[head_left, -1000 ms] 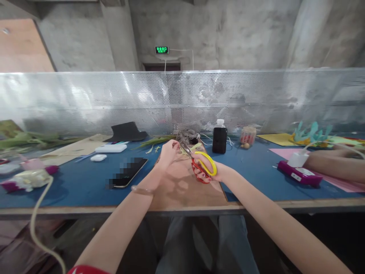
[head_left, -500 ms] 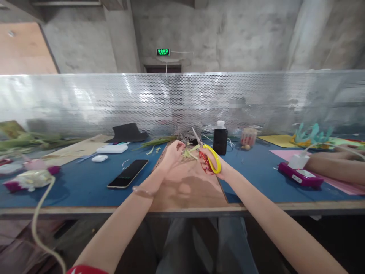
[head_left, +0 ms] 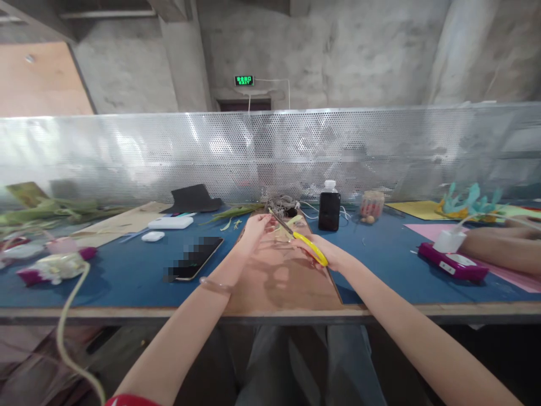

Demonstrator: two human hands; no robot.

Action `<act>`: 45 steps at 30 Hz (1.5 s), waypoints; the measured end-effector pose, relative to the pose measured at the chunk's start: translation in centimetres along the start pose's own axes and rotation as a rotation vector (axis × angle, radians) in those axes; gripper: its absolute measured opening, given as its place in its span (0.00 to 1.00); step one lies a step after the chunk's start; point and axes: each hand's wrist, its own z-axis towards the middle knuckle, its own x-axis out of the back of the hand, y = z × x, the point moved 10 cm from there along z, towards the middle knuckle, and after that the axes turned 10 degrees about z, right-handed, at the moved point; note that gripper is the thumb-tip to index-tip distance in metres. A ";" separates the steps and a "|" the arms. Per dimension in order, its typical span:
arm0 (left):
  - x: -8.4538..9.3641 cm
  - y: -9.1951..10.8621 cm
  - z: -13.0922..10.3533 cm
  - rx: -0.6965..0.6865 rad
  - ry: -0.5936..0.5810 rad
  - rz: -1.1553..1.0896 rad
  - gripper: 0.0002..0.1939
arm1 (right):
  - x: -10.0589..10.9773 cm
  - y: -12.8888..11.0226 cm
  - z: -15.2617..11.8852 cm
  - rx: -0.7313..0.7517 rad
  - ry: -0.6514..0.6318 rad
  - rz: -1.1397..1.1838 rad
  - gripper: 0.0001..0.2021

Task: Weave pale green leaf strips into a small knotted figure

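My right hand (head_left: 315,252) is closed around the yellow handles of a pair of scissors (head_left: 313,248). Their blades point up and left, with the tips close to the fingertips of my left hand (head_left: 256,228). The left fingers are pinched together; whatever sits between them is too small to make out. Pale yellow-green plant strips (head_left: 284,232) lie just beyond and between the hands, over a brown board (head_left: 279,282). Behind them is a tangled grey bundle of cord or fibre (head_left: 282,204).
A black phone (head_left: 200,260) lies to the left, near a white earbud case (head_left: 153,236). A dark bottle (head_left: 329,211) and a jar (head_left: 372,204) stand to the right. Farther right, another person's forearm (head_left: 502,248) rests by a purple power strip (head_left: 452,264). Perforated metal panels (head_left: 169,152) stand behind.
The scissors have swung from pointing steeply upward to slanting left, bringing the blade tips to my left fingertips. My left hand stays pinched in nearly the same place. The view has shifted slightly.
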 end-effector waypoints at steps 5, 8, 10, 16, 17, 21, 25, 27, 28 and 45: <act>0.7 0.0 0.1 -0.008 0.049 -0.017 0.11 | 0.0 -0.1 -0.5 -0.015 -0.004 -0.024 0.16; 0.8 0.1 0.1 -0.011 0.060 -0.034 0.11 | -0.2 -0.3 -0.9 -0.018 -0.019 -0.024 0.17; 0.8 0.0 0.1 -0.003 0.063 -0.040 0.11 | -0.3 -0.3 -1.0 -0.020 -0.030 -0.020 0.17; 0.6 0.1 0.1 0.009 0.069 -0.027 0.11 | -0.1 -0.2 -0.8 -0.014 -0.044 0.010 0.19; 0.5 0.2 0.1 0.008 0.066 -0.021 0.11 | -0.1 -0.1 -0.7 -0.014 -0.044 0.016 0.20; 0.3 0.5 0.0 0.007 0.054 0.025 0.11 | 0.0 0.2 -0.3 -0.020 -0.045 0.046 0.19; 0.3 0.7 -0.2 0.003 0.050 0.108 0.11 | 0.0 0.2 -0.2 -0.027 -0.050 0.081 0.17; 0.4 0.9 -0.3 -0.005 0.053 0.159 0.11 | 0.0 0.2 -0.2 -0.032 -0.052 0.096 0.17; 0.4 1.0 -0.3 -0.011 0.057 0.185 0.11 | 0.0 0.3 -0.2 -0.035 -0.051 0.102 0.16; -0.8 4.5 -1.8 -0.210 0.067 0.377 0.09 | -0.1 -0.2 -0.4 0.004 -0.033 0.145 0.18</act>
